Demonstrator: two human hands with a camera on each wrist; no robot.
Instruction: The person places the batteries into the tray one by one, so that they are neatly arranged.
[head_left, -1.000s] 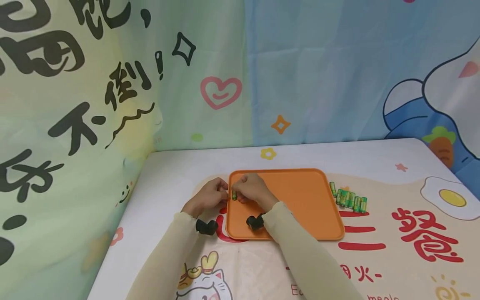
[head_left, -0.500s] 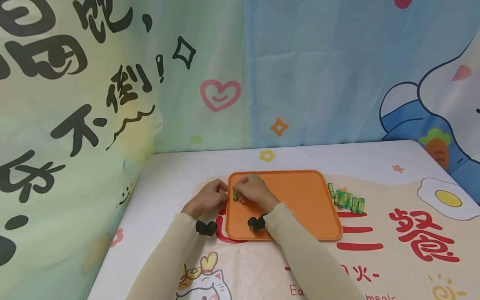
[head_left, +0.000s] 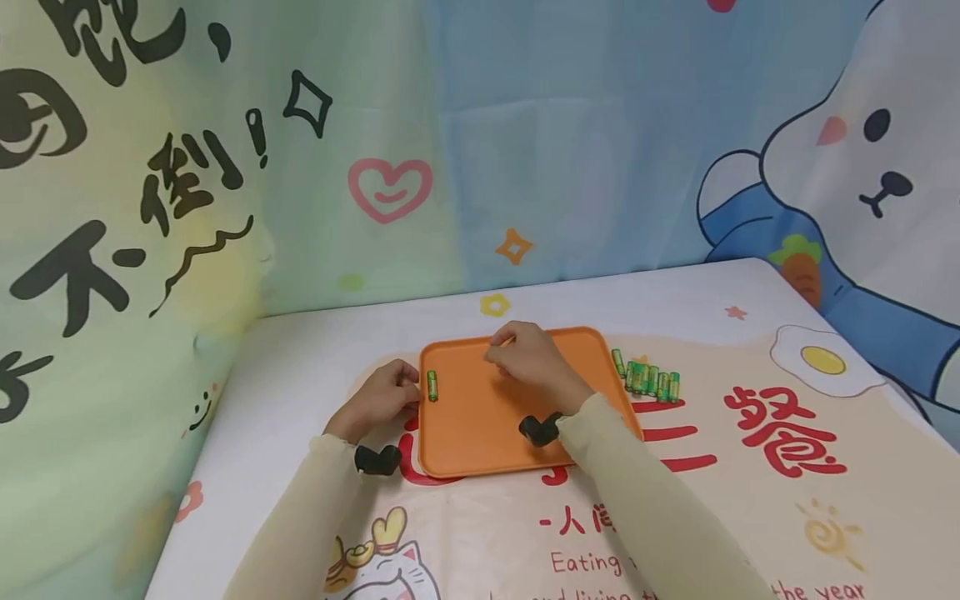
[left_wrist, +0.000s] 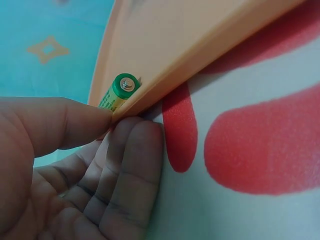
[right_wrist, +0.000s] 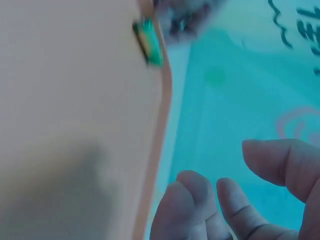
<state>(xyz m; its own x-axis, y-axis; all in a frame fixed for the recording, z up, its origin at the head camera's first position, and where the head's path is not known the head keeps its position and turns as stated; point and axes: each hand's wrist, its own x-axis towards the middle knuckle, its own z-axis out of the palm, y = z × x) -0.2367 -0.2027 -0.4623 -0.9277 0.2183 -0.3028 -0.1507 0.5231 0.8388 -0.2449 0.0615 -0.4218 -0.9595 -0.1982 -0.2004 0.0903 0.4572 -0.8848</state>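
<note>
A green and yellow battery (head_left: 432, 386) lies in the orange tray (head_left: 480, 425), along its left wall. My left hand (head_left: 382, 398) pinches that wall; the left wrist view has its thumb at the rim beside the battery (left_wrist: 114, 95) and fingers against the outside. Above the tray's middle is my right hand (head_left: 536, 358), away from the battery, with nothing between thumb and fingers in the right wrist view. Blur softens the battery (right_wrist: 149, 42) there. Several more green batteries (head_left: 651, 380) sit on the table right of the tray.
The table (head_left: 315, 342) wears a printed cloth with red characters and cartoons. Printed curtains stand behind it and at the left. Black straps with small mounts (head_left: 378, 460) are on both wrists.
My right hand has let go of the battery by the left wall and moved right over the tray. The left hand stays at the tray's edge. The head view has turned right.
</note>
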